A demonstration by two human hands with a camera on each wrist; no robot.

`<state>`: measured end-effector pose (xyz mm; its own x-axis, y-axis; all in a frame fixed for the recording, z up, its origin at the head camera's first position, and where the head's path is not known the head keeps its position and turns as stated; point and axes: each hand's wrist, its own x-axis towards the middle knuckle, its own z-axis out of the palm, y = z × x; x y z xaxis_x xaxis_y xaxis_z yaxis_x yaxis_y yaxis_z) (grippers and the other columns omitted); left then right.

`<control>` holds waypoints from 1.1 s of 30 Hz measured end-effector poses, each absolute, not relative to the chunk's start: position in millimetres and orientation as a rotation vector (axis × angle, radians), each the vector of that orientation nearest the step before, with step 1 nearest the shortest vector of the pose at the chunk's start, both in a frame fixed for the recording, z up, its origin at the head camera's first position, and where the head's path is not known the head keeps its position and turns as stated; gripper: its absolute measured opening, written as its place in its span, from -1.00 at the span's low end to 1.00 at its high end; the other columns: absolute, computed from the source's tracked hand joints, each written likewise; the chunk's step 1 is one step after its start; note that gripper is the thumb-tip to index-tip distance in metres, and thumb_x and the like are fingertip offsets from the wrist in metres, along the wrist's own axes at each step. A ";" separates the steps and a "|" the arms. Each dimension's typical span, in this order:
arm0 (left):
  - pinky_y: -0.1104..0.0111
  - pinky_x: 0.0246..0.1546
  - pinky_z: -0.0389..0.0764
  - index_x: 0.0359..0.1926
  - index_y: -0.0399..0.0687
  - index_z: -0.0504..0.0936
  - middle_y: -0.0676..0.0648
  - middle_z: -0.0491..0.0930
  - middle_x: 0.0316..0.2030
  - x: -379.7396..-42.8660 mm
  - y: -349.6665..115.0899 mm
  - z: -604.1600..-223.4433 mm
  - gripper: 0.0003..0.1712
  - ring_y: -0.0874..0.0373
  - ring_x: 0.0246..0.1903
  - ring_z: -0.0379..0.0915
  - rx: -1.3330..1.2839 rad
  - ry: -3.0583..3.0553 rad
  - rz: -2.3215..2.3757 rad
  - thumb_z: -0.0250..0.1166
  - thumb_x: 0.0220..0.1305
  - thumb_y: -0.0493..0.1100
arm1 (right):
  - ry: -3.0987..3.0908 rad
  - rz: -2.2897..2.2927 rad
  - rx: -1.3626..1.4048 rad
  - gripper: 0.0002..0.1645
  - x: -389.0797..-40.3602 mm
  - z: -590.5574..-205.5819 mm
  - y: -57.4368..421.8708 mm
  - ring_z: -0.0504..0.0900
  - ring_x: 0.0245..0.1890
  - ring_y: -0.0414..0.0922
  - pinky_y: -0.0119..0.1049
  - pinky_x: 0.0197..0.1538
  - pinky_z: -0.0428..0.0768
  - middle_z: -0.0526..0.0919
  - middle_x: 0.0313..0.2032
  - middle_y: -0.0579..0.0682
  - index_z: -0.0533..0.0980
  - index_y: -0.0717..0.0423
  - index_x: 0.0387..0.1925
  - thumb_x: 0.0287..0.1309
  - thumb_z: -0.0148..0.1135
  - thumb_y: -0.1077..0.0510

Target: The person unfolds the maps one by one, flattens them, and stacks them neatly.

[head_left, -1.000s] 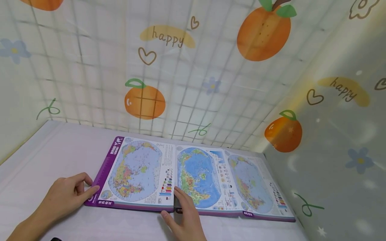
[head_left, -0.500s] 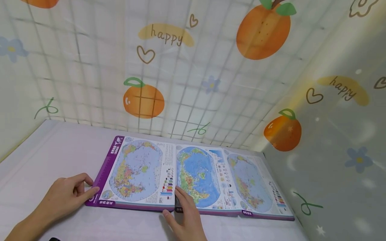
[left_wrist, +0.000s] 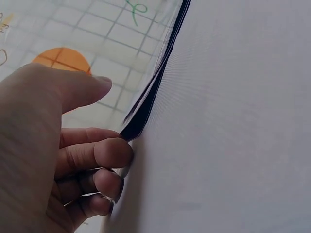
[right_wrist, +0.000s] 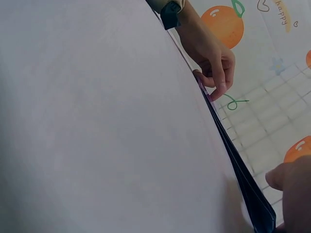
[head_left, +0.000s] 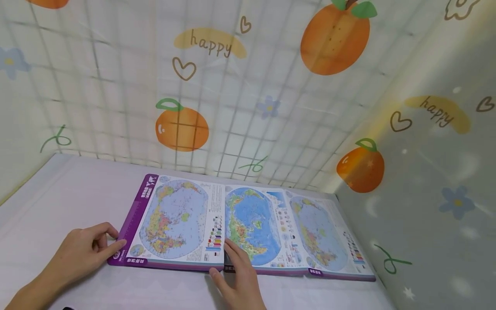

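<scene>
A folding world map (head_left: 174, 215) with a purple border lies on the white table, spread into three panels of world maps. My left hand (head_left: 83, 247) is at its near left corner, thumb on the purple border and fingers bent against the edge. The left wrist view shows the curled fingers (left_wrist: 114, 153) at the dark corner of the map. My right hand (head_left: 240, 275) rests at the near side of the fold between the left and middle panels. Its fingers lie fairly straight on the fold, thumb near the front edge. The right wrist view shows only that thumb (right_wrist: 282, 177) above the layered edge.
Behind the table (head_left: 85, 189) hangs a pale curtain (head_left: 228, 86) printed with oranges, with a wire grid showing through. A grey printed curtain (head_left: 426, 172) borders the right side. A small dark object (head_left: 68, 308) shows at the bottom left.
The whole head view has shifted slightly left. Both hands and the folding world map keep the same places relative to each other.
</scene>
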<state>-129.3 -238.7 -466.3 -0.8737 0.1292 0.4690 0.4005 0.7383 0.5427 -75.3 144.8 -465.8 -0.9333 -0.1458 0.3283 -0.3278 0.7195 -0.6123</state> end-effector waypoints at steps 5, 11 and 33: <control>0.48 -0.56 0.28 -0.33 0.21 0.67 0.34 0.41 -0.68 -129.2 -237.9 -465.7 -0.75 0.44 -0.66 0.26 -0.369 -2.537 -0.996 0.64 0.13 -0.07 | -2.668 1.034 0.379 -0.29 -75.2 -463.6 144.2 0.50 0.41 0.10 0.14 0.29 0.56 0.49 0.45 0.00 0.49 0.10 0.42 0.44 0.30 -0.21; 0.49 -0.47 0.32 -0.23 0.12 0.67 0.34 0.51 -0.68 -129.2 -237.8 -464.2 -0.68 0.41 -0.61 0.34 -0.335 -2.570 -1.079 0.66 0.09 -0.08 | -2.673 1.090 0.347 -0.30 -77.1 -462.1 144.7 0.50 0.42 0.09 0.14 0.32 0.55 0.50 0.44 -0.02 0.49 0.09 0.42 0.44 0.31 -0.19; 0.43 -0.44 0.34 -0.09 0.09 0.65 0.24 0.56 -0.64 -129.7 -237.1 -460.3 -0.57 0.38 -0.58 0.36 -0.373 -2.689 -1.247 0.67 0.08 -0.06 | -2.613 1.303 0.165 -0.33 -78.2 -461.0 146.0 0.62 0.24 -0.06 -0.19 0.16 0.68 0.54 0.35 -0.16 0.54 -0.10 0.36 0.25 0.53 -0.04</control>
<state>-129.7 -237.1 -460.3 -0.9571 0.1593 0.2421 0.2877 0.6224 0.7279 -78.2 146.0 -461.0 -0.9702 -0.0034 0.2421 -0.1954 0.6012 -0.7748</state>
